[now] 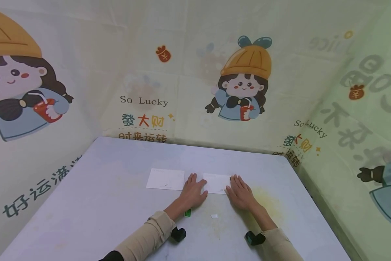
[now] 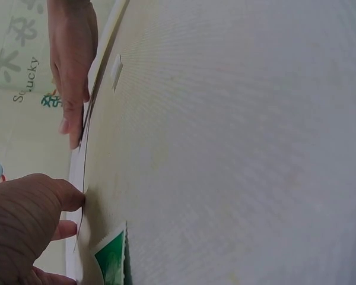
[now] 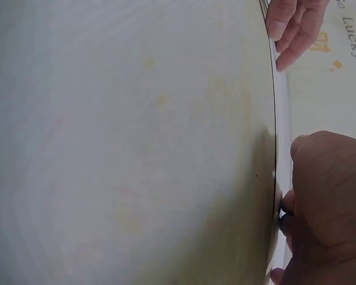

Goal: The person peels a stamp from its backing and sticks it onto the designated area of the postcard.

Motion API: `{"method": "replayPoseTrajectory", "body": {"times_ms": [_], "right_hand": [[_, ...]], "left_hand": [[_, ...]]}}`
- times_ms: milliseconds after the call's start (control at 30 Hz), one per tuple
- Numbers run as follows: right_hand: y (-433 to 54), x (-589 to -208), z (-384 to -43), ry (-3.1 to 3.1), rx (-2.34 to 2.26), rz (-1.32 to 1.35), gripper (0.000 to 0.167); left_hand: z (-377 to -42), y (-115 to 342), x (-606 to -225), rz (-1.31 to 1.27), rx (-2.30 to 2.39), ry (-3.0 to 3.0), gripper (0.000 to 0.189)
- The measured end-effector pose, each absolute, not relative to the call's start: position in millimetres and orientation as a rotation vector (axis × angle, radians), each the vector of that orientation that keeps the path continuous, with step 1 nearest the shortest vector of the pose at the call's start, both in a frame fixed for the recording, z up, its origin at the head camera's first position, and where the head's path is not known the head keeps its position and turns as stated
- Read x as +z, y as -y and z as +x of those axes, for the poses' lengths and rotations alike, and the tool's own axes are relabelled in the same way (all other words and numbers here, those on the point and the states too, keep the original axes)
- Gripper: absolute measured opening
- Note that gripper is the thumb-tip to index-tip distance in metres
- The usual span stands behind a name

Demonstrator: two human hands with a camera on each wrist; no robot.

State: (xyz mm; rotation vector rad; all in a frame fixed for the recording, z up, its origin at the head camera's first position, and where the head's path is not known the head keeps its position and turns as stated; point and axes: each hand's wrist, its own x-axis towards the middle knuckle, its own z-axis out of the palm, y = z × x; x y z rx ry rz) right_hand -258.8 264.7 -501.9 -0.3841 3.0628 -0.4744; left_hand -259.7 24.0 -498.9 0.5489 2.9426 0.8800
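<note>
My spread left hand [image 1: 193, 193] and straight-fingered right hand [image 1: 241, 194] are flanking the right white card [image 1: 215, 183] on the table [image 1: 114, 188]; likely light and easily creased, it is calling for gentle holds at its left and right edges.

Your left sleeve [image 1: 146, 232] is beige cloth, creased in soft folds and finished with a gathered cuff [image 1: 164, 223]. A black patch [image 1: 113, 256] shows at its near end, too cropped to identify. Your right sleeve [image 1: 282, 243] is the same plain beige. By your left wrist is a small, rounded black pod [image 1: 178, 235]; by your right, a matching pod [image 1: 255, 238] with a faint teal tint on its left side.
</note>
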Motion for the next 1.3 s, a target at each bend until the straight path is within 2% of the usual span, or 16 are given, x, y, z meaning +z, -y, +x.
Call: {"method": "replayPoseTrajectory", "body": {"times_ms": [767, 1133, 1300], "right_hand": [[-264.0, -499.0, -254.2, -3.081, -0.597, -0.401, 0.063], [-261.7, -496.0, -242.7, -3.271, -0.83, -0.567, 0.047], [-260.4, -488.7, -232.0, -3.297, -0.935, -0.517, 0.048]], "left_hand": [[-257.4, -21.8, -502.4, 0.553, 0.919, -2.952, 0.049], [-255.3, -10.5, -499.2, 0.651, 1.072, -3.012, 0.048], [-251.9, -2.8, -493.9, 0.711, 1.127, -3.039, 0.048]]}}
